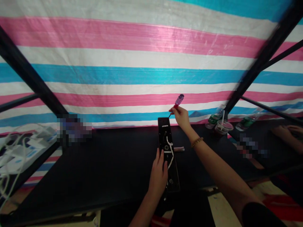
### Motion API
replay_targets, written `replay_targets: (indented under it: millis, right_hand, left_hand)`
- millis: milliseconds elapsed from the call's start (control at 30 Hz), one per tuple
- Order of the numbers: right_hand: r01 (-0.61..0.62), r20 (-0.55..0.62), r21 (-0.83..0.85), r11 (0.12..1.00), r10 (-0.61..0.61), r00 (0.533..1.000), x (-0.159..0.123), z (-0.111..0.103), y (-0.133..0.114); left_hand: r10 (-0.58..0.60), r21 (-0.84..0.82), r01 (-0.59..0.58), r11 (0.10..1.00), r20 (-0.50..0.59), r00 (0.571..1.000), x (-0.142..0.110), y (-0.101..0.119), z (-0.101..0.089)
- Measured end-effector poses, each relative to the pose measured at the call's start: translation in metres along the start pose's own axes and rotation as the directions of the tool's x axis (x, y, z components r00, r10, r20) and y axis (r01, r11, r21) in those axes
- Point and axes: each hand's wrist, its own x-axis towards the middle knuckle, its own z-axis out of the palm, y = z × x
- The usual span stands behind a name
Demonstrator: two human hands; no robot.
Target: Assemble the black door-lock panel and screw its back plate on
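Note:
A long black panel-like device (175, 176) lies lengthwise on the black table (113, 160), with a white cable (172, 156) running along its face. My left hand (158, 173) rests on its left edge, fingers stretched out. In my right hand (182, 116) is a screwdriver (179, 100) with a clear purple and red handle, tilted, its shaft pointing down at the far right corner of the device. Whether the tip sits in a screw is too small to tell. A bundle of thin strips or wires (179, 148) sticks out beside the device's right edge.
Right of my arm stand a plastic bottle (211, 119) and a cup with a straw (223, 126); another bottle (246, 121) is farther right. Another person's hand (282, 134) is at the right edge. White cables and plugs (33, 145) lie at left. Striped sheeting (132, 75) hangs behind.

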Motion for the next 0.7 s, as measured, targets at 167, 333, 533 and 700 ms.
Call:
replay_targets:
  millis: [167, 333, 533, 700]
  right_hand:
    - [0.019, 0.046, -0.054, 0.998, -0.016, 0.999, 0.006, -0.001, 0.002]
    - [0.027, 0.036, -0.095, 0.995, -0.024, 0.999, 0.018, 0.000, 0.000]
    - [0.026, 0.073, -0.088, 0.996, -0.020, 0.997, 0.017, 0.002, -0.001]
    - [0.053, 0.128, -0.120, 0.991, -0.037, 0.991, 0.013, 0.001, 0.001]
  left_hand:
    - [-0.006, -0.069, 0.007, 0.998, 0.023, 1.000, -0.006, -0.008, -0.001]
    - [0.012, -0.092, -0.012, 0.996, -0.002, 1.000, -0.006, -0.007, -0.003]
    - [0.013, -0.136, -0.014, 0.991, -0.008, 1.000, -0.006, -0.008, -0.002]
    - [0.021, -0.133, -0.021, 0.991, -0.007, 1.000, -0.007, -0.011, -0.003]
